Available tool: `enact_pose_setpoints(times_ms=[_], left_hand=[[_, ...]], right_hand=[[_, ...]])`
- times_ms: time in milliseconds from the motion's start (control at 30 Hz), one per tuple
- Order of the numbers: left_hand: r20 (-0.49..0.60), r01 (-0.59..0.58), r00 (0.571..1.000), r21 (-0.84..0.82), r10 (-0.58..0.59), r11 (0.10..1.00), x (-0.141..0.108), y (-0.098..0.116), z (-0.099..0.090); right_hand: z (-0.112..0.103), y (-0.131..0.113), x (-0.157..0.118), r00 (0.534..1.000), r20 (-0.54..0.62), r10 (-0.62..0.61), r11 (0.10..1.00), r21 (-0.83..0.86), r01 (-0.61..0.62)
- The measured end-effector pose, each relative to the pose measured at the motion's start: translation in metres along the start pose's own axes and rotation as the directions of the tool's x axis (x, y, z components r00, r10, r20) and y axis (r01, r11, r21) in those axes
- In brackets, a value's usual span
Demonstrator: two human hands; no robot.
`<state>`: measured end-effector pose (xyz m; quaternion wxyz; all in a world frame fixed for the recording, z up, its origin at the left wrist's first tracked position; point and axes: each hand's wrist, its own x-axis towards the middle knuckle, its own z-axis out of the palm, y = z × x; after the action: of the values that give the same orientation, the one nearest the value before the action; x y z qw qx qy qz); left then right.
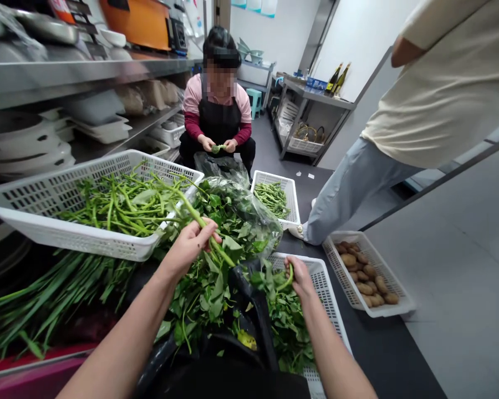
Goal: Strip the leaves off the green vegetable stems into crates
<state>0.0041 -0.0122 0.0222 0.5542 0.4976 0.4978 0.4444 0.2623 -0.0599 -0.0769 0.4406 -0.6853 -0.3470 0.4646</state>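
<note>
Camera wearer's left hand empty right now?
No, the left hand grips a long, thick green plant stem between thumb and fingers.

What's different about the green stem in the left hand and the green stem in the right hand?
The left-hand stem is nearly straight, but the right-hand stem curves. The left-hand stem shows as a long piece, sticking out on both sides of the left hand; the right-hand stem shows only a short piece by the right hand. Both are green.

Slanted green stem (223,253), seemingly bare
</note>
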Motion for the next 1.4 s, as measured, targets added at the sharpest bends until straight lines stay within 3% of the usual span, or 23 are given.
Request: enact_pose_setpoints(times_ms=[67, 133, 200, 267, 367, 433, 467, 500, 567, 600, 633, 667, 700, 733, 833, 900, 967, 1033, 1133, 1167, 1233, 1333, 1400], left_hand=[[0.135, 0.075, 0.988, 0.057, -0.082, 0.996, 0.0, -0.002, -0.003], [0.228, 0.12, 0.963, 0.114, -0.144, 0.986, 0.0, -0.006, -0.002], [0.294, 0.135, 0.94, 0.141, -0.172, 0.981, -0.001, -0.012, 0.0], [0.351, 0.148, 0.919, 0.117, -0.18, 0.982, -0.003, -0.017, 0.001], [0.403, 0.168, 0.897, 0.066, -0.18, 0.984, -0.009, -0.02, -0.003], [0.409, 0.162, 0.895, 0.073, -0.177, 0.984, -0.014, -0.018, -0.009], [0.413, 0.163, 0.892, 0.087, -0.185, 0.983, -0.017, -0.017, -0.013], [0.421, 0.172, 0.885, 0.099, -0.198, 0.98, -0.019, -0.016, -0.016], [0.434, 0.212, 0.87, 0.098, -0.234, 0.972, -0.021, -0.016, -0.022], [0.425, 0.238, 0.871, 0.074, -0.247, 0.968, -0.021, -0.017, -0.024], [0.406, 0.265, 0.878, 0.034, -0.255, 0.964, -0.02, -0.019, -0.026], [0.384, 0.288, 0.886, -0.017, -0.259, 0.958, -0.018, -0.021, -0.027], [0.366, 0.306, 0.893, -0.071, -0.26, 0.949, -0.016, -0.023, -0.027], [0.356, 0.319, 0.898, -0.118, -0.259, 0.94, -0.014, -0.026, -0.028], [0.352, 0.33, 0.903, -0.194, -0.248, 0.924, -0.01, -0.031, -0.027], [0.334, 0.328, 0.91, -0.211, -0.247, 0.921, -0.01, -0.032, -0.027], [0.314, 0.33, 0.915, -0.221, -0.253, 0.918, -0.011, -0.033, -0.029], [0.305, 0.33, 0.917, -0.221, -0.256, 0.918, -0.013, -0.034, -0.031], [0.335, 0.339, 0.905, -0.193, -0.263, 0.921, -0.016, -0.04, -0.03], [0.344, 0.342, 0.9, -0.178, -0.268, 0.923, -0.017, -0.043, -0.029], [0.349, 0.337, 0.896, -0.132, -0.275, 0.932, -0.018, -0.049, -0.024], [0.309, 0.287, 0.916, -0.065, -0.255, 0.956, -0.019, -0.057, -0.018], [0.261, 0.261, 0.936, -0.064, -0.236, 0.963, -0.017, -0.061, -0.017]], right_hand=[[-0.027, 0.007, -0.01, 0.999, -0.036, -0.02, 0.995, -0.095, 0.017], [-0.03, 0.002, -0.021, 0.995, -0.001, -0.098, 0.972, -0.216, 0.096], [-0.009, -0.012, -0.029, 0.966, 0.139, -0.217, 0.932, -0.263, 0.248], [0.026, -0.028, -0.035, 0.894, 0.295, -0.337, 0.899, -0.183, 0.399], [0.075, -0.047, -0.039, 0.799, 0.5, -0.333, 0.895, -0.1, 0.435], [0.09, -0.053, -0.035, 0.73, 0.611, -0.307, 0.895, -0.076, 0.44], [0.092, -0.055, -0.03, 0.731, 0.596, -0.333, 0.889, -0.06, 0.454], [0.091, -0.056, -0.024, 0.767, 0.523, -0.372, 0.889, -0.037, 0.456], [0.083, -0.059, -0.011, 0.883, 0.271, -0.385, 0.922, 0.058, 0.384], [0.08, -0.06, -0.007, 0.927, 0.178, -0.329, 0.942, 0.125, 0.31], [0.077, -0.061, -0.006, 0.953, 0.164, -0.256, 0.957, 0.182, 0.226], [0.076, -0.06, -0.008, 0.954, 0.228, -0.195, 0.967, 0.206, 0.149], [0.076, -0.06, -0.013, 0.925, 0.347, -0.154, 0.977, 0.192, 0.09], [0.079, -0.058, -0.02, 0.862, 0.492, -0.12, 0.987, 0.156, 0.048], [0.093, -0.05, -0.048, 0.565, 0.825, -0.018, 0.997, 0.055, -0.048], [0.1, -0.045, -0.06, 0.429, 0.903, 0.035, 0.996, 0.006, -0.094], [0.103, -0.043, -0.063, 0.382, 0.923, 0.05, 0.997, -0.026, -0.067], [0.102, -0.045, -0.061, 0.368, 0.93, 0.009, 0.998, -0.03, 0.053], [0.1, -0.052, -0.057, 0.346, 0.929, -0.13, 0.896, -0.039, 0.442], [0.102, -0.053, -0.057, 0.353, 0.921, -0.163, 0.817, -0.075, 0.572], [0.107, -0.054, -0.058, 0.464, 0.865, -0.192, 0.649, -0.243, 0.721], [0.118, -0.047, -0.06, 0.696, 0.688, -0.203, 0.49, -0.545, 0.681], [0.122, -0.041, -0.059, 0.767, 0.584, -0.265, 0.502, -0.596, 0.627]])
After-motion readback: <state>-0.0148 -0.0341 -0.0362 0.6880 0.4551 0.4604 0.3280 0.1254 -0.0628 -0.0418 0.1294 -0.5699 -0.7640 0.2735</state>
